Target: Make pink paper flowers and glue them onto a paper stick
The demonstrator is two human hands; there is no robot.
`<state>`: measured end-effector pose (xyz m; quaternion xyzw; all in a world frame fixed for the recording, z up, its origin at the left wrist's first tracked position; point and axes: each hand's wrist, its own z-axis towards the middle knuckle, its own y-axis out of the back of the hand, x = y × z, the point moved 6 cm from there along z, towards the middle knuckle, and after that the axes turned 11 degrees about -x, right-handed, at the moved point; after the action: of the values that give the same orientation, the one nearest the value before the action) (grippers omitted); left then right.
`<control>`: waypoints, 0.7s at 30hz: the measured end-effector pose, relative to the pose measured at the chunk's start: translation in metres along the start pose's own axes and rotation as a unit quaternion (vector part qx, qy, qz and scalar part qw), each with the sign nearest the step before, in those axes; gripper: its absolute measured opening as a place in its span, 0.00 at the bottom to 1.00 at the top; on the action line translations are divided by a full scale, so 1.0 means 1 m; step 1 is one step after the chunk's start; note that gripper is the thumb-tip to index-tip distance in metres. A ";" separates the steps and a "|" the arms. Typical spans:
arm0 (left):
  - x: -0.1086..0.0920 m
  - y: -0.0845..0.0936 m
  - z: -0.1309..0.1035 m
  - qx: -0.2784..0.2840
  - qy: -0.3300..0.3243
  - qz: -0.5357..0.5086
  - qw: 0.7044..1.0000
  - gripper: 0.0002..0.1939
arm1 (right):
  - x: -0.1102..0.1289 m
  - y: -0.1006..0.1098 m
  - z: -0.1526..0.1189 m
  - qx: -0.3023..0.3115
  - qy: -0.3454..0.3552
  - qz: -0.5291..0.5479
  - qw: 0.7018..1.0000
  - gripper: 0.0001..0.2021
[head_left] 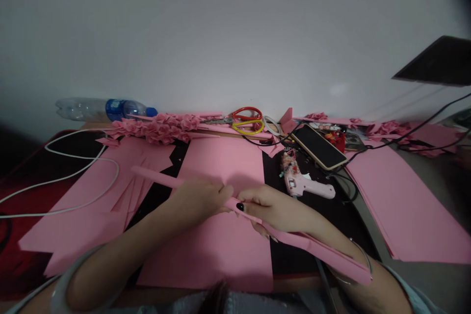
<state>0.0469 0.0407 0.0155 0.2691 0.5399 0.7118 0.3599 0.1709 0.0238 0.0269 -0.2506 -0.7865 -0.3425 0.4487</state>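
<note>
Both my hands grip a long pink paper strip (312, 246), partly rolled or folded into a narrow tube, slanting from upper left to lower right. My left hand (202, 196) is closed round its middle, with the thin left end sticking out past the knuckles. Close beside it, my right hand (270, 206) pinches the strip between thumb and fingers; the wider, flatter part trails under my right wrist. Beneath the hands lies a pink paper sheet (206, 250) on the dark table.
Right of my hands are a glue gun (309, 186), a phone (320, 147) and stacked pink sheets (408, 206). Scissors (246, 120), pink paper flowers (158, 128) and a plastic bottle (84, 108) line the wall. Cut pink paper (88, 201) and a white cable (73, 174) lie left.
</note>
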 end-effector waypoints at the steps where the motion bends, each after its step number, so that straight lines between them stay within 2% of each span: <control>1: -0.001 0.001 0.000 0.003 -0.001 -0.002 1.000 0.16 | -0.001 0.000 0.000 -0.003 0.002 -0.002 1.000 0.10; 5: -0.003 0.004 0.001 0.019 -0.003 0.003 1.000 0.14 | -0.002 -0.001 0.001 -0.005 0.017 -0.012 1.000 0.10; 15: -0.006 0.002 0.003 -0.004 -0.016 0.002 1.000 0.14 | 0.000 -0.003 0.003 -0.012 0.025 0.013 1.000 0.09; 17: 0.000 0.009 0.005 -0.016 -0.013 -0.021 1.000 0.13 | -0.001 -0.001 0.005 -0.029 0.031 0.030 0.999 0.09; 19: 0.014 0.021 0.004 -0.041 0.001 -0.050 0.998 0.12 | -0.003 0.003 0.007 -0.049 0.039 0.058 0.996 0.11; 21: 0.037 0.040 -0.001 -0.122 0.027 -0.060 0.990 0.18 | -0.005 0.006 0.009 -0.066 0.050 0.090 0.992 0.11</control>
<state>0.0147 0.0638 0.0537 0.1708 0.4741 0.7564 0.4171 0.1731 0.0341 0.0215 -0.3322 -0.7130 -0.3639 0.4988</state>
